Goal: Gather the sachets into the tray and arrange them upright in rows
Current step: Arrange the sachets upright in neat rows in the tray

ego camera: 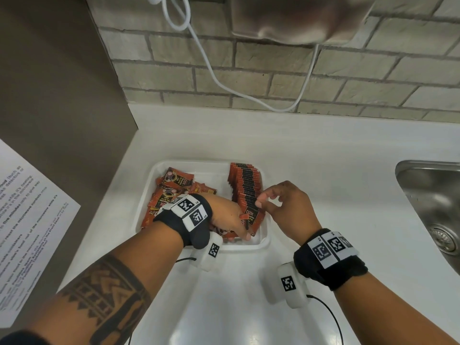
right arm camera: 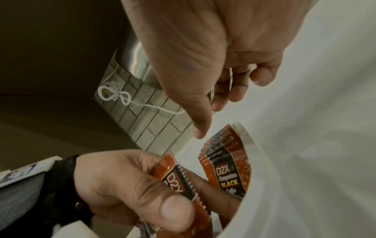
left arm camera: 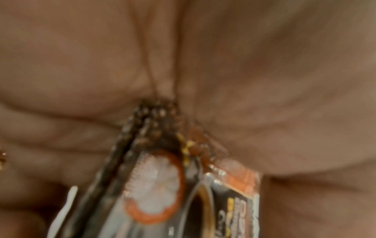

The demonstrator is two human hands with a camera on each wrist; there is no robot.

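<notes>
Our left hand (ego camera: 227,216) pinches orange sachets (right arm camera: 184,185) inside the tray's near rim (ego camera: 245,246), just beside the upright row (ego camera: 246,188); our right hand (ego camera: 286,207), empty and loosely curled, touches its tops.

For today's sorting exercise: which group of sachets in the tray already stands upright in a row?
The row of sachets along the tray's right side, packed on edge; the left pile of sachets lies flat and jumbled.
</notes>
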